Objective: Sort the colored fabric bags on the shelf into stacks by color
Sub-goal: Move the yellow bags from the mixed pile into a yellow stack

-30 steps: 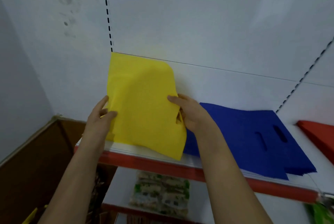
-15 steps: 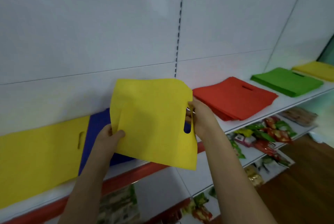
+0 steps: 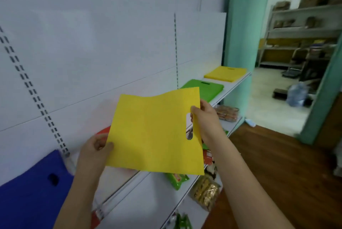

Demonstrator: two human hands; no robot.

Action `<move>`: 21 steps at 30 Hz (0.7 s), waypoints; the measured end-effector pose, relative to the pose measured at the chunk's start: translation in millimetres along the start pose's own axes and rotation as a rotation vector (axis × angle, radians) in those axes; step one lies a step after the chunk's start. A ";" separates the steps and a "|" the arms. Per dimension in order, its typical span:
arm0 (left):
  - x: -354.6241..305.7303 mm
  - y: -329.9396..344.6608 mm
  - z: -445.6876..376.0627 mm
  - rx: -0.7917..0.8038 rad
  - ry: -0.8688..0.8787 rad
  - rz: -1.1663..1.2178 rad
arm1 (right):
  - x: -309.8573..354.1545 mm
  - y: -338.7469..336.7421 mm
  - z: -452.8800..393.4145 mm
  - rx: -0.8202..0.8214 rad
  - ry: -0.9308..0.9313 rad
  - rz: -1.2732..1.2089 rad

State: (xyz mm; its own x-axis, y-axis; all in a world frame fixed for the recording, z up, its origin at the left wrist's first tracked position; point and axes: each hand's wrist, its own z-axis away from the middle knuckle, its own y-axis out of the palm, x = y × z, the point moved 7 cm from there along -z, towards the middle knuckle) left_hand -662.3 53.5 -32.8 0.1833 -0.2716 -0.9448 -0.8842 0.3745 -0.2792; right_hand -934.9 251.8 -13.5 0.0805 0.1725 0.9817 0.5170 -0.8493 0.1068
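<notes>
**Yellow bag held in both hands, view now swung toward the far end of the shelf**

Vs 0.5 s ago: camera has panned right. The blue stack has slid to the 8 o'clock corner, the red stack is almost fully hidden behind the held bag, and the green and yellow stacks plus a doorway have come into view. Grip unchanged on both sides.

Flat square yellow fabric bag point(image 3: 153, 134) is mid-air in front of the shelf, centre of frame, face toward the camera. Roughly square, so the long axis is hard to call; the slot handle cutout point(image 3: 189, 126) runs vertically along the 3 o'clock edge, so the bag's mouth points to 3 o'clock. Top edge is wavy and rises toward 1 o'clock.

Left hand point(image 3: 96, 150) pinches the bag's 9 o'clock edge, thumb on the front. Right hand point(image 3: 205, 117) clamps the handle edge, thumb over the front beside the cutout.

On the white shelf point(image 3: 233, 85): yellow bag stack point(image 3: 224, 73) at 1 o'clock, far end; green bag stack point(image 3: 207, 90) just nearer; sliver of red bag stack point(image 3: 103, 130) at the held bag's 9 o'clock edge; blue bag stack point(image 3: 31, 190) at 8 o'clock.

Snack packets point(image 3: 205, 191) on lower shelves at 5 o'clock.
</notes>
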 end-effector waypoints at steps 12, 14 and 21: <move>-71.8 299.7 -55.5 0.248 0.166 -0.066 | -21.2 -270.7 -137.0 -0.462 0.013 0.129; -77.5 351.5 -66.6 0.266 0.190 -0.057 | -36.1 -313.0 -163.7 -0.536 0.025 0.151; -104.3 523.7 -127.5 0.299 0.204 -0.006 | -55.9 -417.8 -316.0 -0.650 0.038 0.318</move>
State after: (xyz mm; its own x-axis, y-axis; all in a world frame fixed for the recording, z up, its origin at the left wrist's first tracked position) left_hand -1199.2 165.0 -58.7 0.0715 -0.4344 -0.8979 -0.7128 0.6075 -0.3507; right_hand -1424.6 439.3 -63.2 0.1067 -0.1399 0.9844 -0.1390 -0.9824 -0.1245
